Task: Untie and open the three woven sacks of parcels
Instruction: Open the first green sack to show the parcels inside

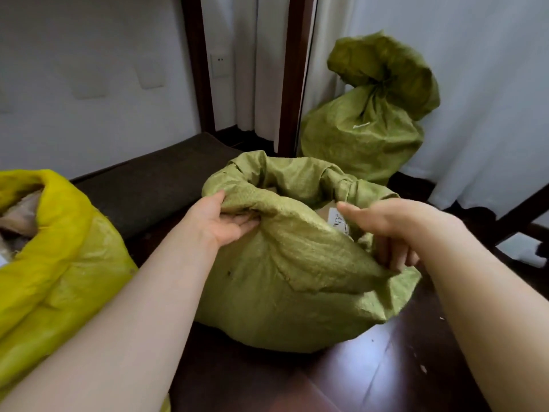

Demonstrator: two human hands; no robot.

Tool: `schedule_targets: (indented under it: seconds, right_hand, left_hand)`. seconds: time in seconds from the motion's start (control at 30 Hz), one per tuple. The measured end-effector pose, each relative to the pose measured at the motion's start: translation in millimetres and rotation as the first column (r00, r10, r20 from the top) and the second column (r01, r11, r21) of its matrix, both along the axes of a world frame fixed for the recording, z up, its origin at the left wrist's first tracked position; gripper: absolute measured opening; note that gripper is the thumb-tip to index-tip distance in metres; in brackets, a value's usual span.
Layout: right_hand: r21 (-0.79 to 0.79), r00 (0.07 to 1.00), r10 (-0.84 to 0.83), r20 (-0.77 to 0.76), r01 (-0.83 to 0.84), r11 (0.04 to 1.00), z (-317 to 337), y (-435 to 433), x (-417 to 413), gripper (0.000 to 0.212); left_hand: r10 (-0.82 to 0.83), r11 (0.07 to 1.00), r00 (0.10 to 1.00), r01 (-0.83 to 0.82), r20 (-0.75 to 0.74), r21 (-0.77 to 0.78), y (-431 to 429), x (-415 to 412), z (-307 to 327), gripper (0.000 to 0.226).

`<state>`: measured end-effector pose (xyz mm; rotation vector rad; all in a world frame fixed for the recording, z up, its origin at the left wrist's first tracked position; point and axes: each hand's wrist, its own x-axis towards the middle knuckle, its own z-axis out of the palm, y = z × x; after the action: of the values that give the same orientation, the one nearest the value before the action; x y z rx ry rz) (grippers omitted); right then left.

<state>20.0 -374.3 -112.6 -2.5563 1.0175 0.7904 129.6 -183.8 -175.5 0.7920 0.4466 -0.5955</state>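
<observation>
Left hand [225, 224] and right hand [398, 230] grip the middle sack [282, 292] by its near rim.

Sack [297, 263] under my hands [225, 221]: coarse woven plastic, matt green. Yellow sack [68, 248] glossier. Floor [386, 367]: polished dark wood.

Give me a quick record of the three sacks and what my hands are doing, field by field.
yellow sack: on the left, mouth open, contents showing
middle green sack: mouth open, labelled parcel visible inside
far green sack: beside the curtain, neck tied
left hand: grips the middle sack's rim
right hand: pinches the rim on the near right side
left to do: untie the far sack
</observation>
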Motion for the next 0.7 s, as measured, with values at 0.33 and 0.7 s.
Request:
schedule_targets:
  seconds: [0.33, 0.7]
  right_hand:
    - [0.166, 0.975, -0.08, 0.21, 0.045, 0.985, -64, 6, 8, 0.073]
    - [0.885, 0.211, -0.906, -0.367, -0.219, -0.41, -34, 2, 31, 0.033]
  left_hand:
    - [0.087, 0.99, 0.993, -0.095, -0.075, -0.104, -10, -13, 0, 0.044]
    - [0.25, 0.964, 0.965, -0.256, -0.08, -0.077, 5, -11, 15, 0.042]
